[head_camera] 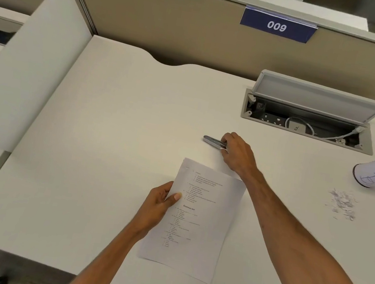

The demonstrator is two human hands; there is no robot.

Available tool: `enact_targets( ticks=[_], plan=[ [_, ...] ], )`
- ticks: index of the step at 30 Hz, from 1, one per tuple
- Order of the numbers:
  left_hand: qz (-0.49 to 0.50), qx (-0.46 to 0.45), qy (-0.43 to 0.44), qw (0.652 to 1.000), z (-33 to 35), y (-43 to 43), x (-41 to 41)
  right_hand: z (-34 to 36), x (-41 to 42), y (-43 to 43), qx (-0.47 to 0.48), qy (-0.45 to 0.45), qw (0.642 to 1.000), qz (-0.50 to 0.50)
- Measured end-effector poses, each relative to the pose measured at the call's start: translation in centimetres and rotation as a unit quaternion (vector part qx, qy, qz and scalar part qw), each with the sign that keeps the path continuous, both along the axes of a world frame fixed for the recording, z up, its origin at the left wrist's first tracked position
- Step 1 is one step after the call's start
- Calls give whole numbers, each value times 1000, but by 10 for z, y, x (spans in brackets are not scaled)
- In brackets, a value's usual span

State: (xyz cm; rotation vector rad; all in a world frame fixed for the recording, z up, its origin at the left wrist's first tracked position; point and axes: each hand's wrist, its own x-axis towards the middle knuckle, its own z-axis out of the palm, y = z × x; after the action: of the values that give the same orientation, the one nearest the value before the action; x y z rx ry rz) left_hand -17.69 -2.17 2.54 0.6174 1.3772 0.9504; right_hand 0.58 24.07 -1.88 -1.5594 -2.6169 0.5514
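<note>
From the head camera, a pale cream desk (109, 129) fills most of the frame. It is backed by a tan fabric partition (175, 24) carrying a blue label (277, 26) that reads 009, and a rounded white side panel (38, 69) stands up along the desk's left edge. The printed sheets (202, 225) lie near the front middle of the desk, tilted slightly clockwise. They are white, with short numbered lists in small type and a bold heading reading "Grammar test" halfway down. The left hand (157, 207) pinches their left edge, thumb on top and fingers curled beneath. Just beyond the top corner of the sheets, a slim metal tool (212, 141), like a small stapler, lies flat on the desk pointing left. The right hand (237, 154) has its fingers curled over the tool's right end and grips it, and the right forearm crosses the upper right corner of the sheets. Farther back on the right, a recessed cable box (367, 148) is set into the desk with its grey lid (318, 98) propped open, and a white adapter and cable lie inside. Near the right edge, a paper-wrapped cup (372, 177) with a hand-drawn letter lies tipped, its dark mouth facing the camera. In front of it is a small heap of pale scraps (342, 205), well apart from the hands.
</note>
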Motion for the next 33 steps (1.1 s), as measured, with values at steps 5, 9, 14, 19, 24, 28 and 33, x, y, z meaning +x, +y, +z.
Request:
enact_targets(
  ticks=[5, 9, 14, 19, 24, 28, 33],
  plan=[
    [0, -9, 5, 1000, 1, 6, -2, -6, -1, 3, 8, 5, 1000, -3],
    [-4, -12, 8, 1000, 2, 10, -1, -7, -1, 3, 31, -18, 999, -1],
    [-2, -10, -1, 1000, 9, 14, -1, 11, 1, 2, -54, 26, 996, -62],
    [12, 11, -17, 1000, 22, 17, -1, 89, 16, -31, -217, 234, 940, -120],
    [19, 38, -20, 999, 46, 21, 5, 142, 12, -78, -214, 225, 950, -9],
    [10, 67, -20, 998, 68, 19, 12, 159, 10, -91, -153, 239, 959, -23],
    [5, 105, 19, 994, 94, 13, 19, 184, 19, -101, -137, 246, 959, -31]
  ],
)
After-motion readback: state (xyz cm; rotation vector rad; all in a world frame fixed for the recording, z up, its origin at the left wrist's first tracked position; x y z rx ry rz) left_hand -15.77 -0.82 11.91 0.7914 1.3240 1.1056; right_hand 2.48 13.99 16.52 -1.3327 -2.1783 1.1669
